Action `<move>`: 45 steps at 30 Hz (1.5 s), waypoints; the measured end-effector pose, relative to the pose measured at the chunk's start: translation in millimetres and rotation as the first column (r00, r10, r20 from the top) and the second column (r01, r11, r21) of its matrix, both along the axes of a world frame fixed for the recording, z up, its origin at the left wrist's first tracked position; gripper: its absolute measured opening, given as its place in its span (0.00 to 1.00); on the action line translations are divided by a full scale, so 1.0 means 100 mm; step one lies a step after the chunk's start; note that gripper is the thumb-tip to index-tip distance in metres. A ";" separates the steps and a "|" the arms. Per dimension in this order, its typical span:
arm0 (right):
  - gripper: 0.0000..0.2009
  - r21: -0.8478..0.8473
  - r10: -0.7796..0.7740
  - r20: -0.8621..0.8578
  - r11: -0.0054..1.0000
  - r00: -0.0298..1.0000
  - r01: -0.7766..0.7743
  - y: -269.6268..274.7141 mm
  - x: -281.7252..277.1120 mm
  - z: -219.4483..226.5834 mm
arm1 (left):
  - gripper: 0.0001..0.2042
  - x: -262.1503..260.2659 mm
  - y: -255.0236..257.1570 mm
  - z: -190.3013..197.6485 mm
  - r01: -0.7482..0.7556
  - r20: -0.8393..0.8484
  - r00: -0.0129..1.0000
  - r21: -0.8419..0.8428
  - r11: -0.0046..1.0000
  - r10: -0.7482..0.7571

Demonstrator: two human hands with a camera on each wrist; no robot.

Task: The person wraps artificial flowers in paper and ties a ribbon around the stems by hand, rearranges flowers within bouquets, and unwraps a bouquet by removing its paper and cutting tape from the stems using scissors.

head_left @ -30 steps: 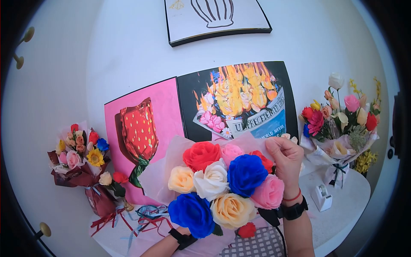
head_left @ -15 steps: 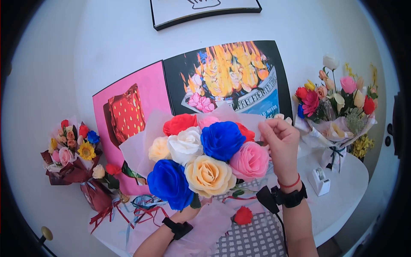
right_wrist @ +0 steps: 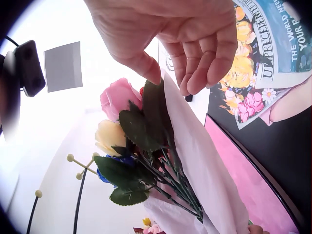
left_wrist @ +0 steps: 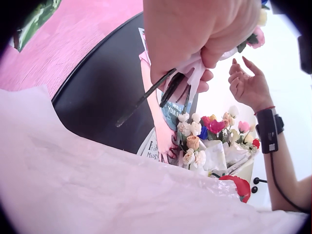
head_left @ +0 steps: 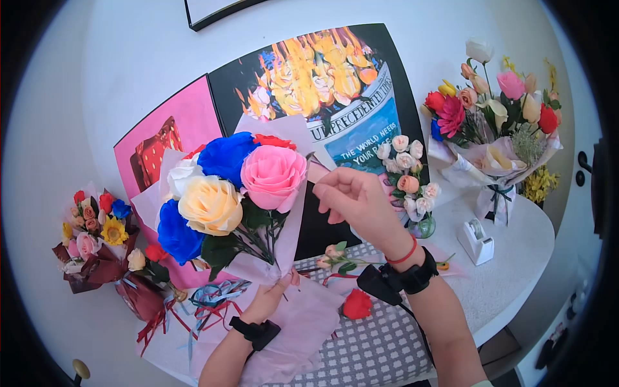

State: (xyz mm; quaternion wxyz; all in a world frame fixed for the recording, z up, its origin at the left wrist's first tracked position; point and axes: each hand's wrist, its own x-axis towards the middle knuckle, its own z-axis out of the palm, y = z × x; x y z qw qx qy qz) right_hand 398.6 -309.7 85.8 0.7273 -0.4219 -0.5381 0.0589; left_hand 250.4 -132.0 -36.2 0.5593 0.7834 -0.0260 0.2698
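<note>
While the left hand (head_left: 265, 304) grips the stems (left_wrist: 170, 91) and paper (right_wrist: 200, 146), a snug, gentle hold should steady the bouquet (head_left: 213, 203) above those fingers; the right hand (head_left: 354, 197), fingers loosely bent, thumb apart, is beside the paper's edge, which needs light handling against creases.

A white table with a rounded right end (head_left: 522, 258) bears a grey cloth patterned with white spots (head_left: 380, 335). Thin, pale pink wrapping paper (head_left: 284, 345) overlaps the cloth's left side. A loose red rose (head_left: 356, 304) lies on the cloth, and a green stem with peach buds (head_left: 348, 261) lies near its far edge. Tangled red and pale blue ribbons (head_left: 219, 293) lie to the left. On the right are a small green glass vase of pale roses (head_left: 423, 227), a white tape dispenser (head_left: 478, 245) and a white-wrapped mixed bouquet (head_left: 495, 203).
</note>
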 end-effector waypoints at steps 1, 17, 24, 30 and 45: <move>0.10 -0.001 0.002 0.001 1.000 1.000 -0.002 0.07 0.01 -0.03 | 0.11 0.00 0.00 0.00 0.002 0.022 1.000 -0.037 0.999 -0.002; 0.08 0.124 -0.456 0.049 0.886 0.889 0.447 0.34 0.10 -0.21 | 0.09 -0.02 0.05 -0.06 0.009 -0.023 1.000 0.053 0.999 -0.007; 0.08 0.216 -0.311 0.023 0.930 0.950 0.299 0.22 0.05 -0.14 | 0.10 0.00 0.09 -0.09 -0.083 -0.041 0.995 0.196 0.977 0.092; 0.08 -0.054 -0.105 -0.031 0.993 0.994 0.103 0.24 0.06 -0.16 | 0.11 0.00 0.15 -0.05 -0.216 0.036 0.976 0.273 0.937 0.215; 0.10 -0.319 -0.008 0.041 0.948 0.999 0.021 0.13 0.17 -0.22 | 0.07 -0.10 -0.06 0.34 0.128 0.138 0.988 -0.429 0.894 -0.075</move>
